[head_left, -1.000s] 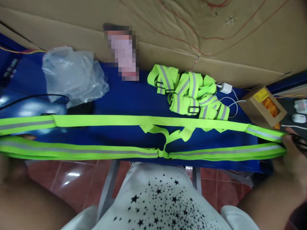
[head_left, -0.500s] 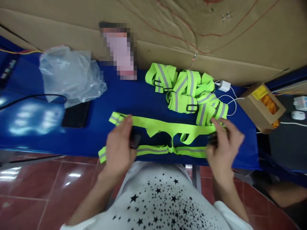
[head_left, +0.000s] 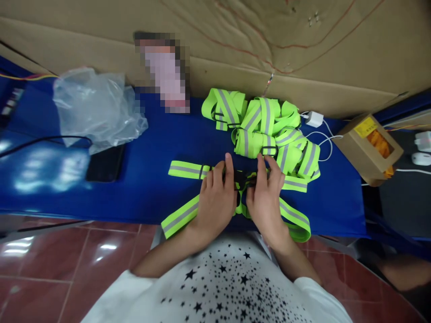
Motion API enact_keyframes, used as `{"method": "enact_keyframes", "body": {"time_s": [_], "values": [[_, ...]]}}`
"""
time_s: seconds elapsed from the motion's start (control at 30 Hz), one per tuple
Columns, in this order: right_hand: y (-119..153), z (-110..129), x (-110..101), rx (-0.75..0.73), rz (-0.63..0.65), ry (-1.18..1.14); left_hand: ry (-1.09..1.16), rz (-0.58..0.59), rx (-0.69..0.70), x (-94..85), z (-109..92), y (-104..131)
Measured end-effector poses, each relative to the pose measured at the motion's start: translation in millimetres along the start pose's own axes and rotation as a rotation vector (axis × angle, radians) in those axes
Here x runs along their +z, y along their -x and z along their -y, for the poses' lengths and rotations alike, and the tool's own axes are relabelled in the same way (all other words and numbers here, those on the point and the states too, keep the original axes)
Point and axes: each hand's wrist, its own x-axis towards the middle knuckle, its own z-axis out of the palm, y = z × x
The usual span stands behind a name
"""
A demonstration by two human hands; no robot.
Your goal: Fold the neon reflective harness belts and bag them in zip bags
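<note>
A neon-yellow reflective harness with grey stripes lies along the front of the blue table. Its ends fold inward, and black buckle pieces meet in the middle. Over the left half is my left hand, fingers together on the strap by the buckle, thumb hidden. My right hand grips the other side close by, its fingertips near the black buckle. Whether the buckle halves are joined I cannot tell. Strap loops stick out on both sides of the hands.
Several rolled reflective harnesses are heaped behind the hands. On the left lie a clear plastic bag and a dark flat device. A white charger and an open cardboard box are at the right. A cardboard wall borders the back.
Both hands have come inward from far apart to almost touching, bringing the strap ends with their black pieces to the middle. The strap stretched between them is now folded.
</note>
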Motion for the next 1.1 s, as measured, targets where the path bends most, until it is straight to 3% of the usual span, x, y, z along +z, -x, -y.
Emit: {"method": "enact_keyframes", "body": {"time_s": [0.17, 0.47, 0.63, 0.8, 0.93, 1.1], "values": [[-2, 0, 5, 0.041, 0.007, 0.004, 0.043, -0.023, -0.057, 4.3, 3, -2], [-7, 8, 7, 0.123, 0.013, 0.072, 0.003, -0.088, -0.014, 8.0, -9, -1], [0, 14, -6, -0.072, 0.129, -0.008, 0.079, -0.171, 0.055, 7.0, -8, -1], [13, 13, -21, -0.21, 0.21, -0.123, 0.239, -0.112, 0.077, 5.2, -2, 4], [9, 13, -36, -0.234, 0.241, -0.22, 0.336, -0.096, 0.092, -8.3, 5, 7], [-7, -5, -51, -0.129, 0.209, -0.427, 0.375, -0.195, 0.05, -39.7, 18, 2]]}}
